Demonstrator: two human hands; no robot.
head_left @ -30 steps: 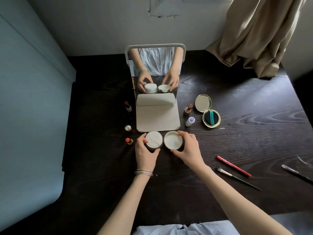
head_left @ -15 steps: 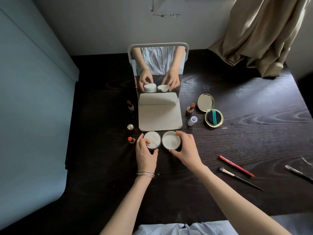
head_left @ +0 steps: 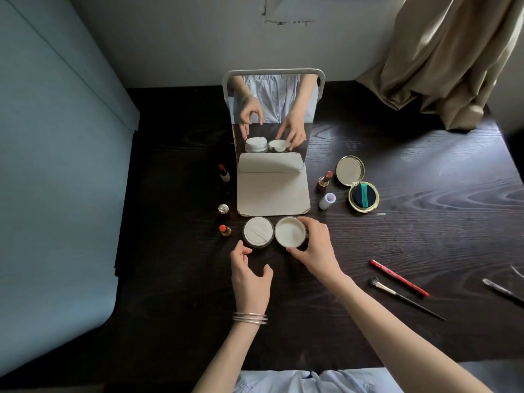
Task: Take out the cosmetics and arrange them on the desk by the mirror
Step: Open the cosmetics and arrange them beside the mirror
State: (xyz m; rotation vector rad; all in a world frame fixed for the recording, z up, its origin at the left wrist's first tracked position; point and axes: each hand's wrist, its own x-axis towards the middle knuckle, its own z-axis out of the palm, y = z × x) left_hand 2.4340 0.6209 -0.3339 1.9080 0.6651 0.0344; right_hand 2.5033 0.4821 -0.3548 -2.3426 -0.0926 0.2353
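Note:
A standing mirror (head_left: 273,109) with a beige base pad (head_left: 272,194) sits mid-desk. Just in front of the pad lie two round white pieces side by side: a powder jar with a puff on top (head_left: 258,231) and its upturned lid (head_left: 289,232). My right hand (head_left: 314,248) grips the lid's right edge. My left hand (head_left: 249,275) hovers just below the jar, fingers apart and holding nothing. Lipsticks stand left of the pad (head_left: 224,173) (head_left: 225,230) and right of it (head_left: 324,179). An open gold compact (head_left: 363,197) lies further right.
A small gold-capped bottle (head_left: 223,209) and a white tube (head_left: 326,201) flank the pad. A red pencil (head_left: 399,277), a makeup brush (head_left: 402,296) and a metal tool (head_left: 502,290) lie at the right. A curtain (head_left: 442,58) hangs at the back right; a blue panel (head_left: 56,165) bounds the left.
My left hand has let go of the powder jar and drawn back toward me. My right hand stays on the lid.

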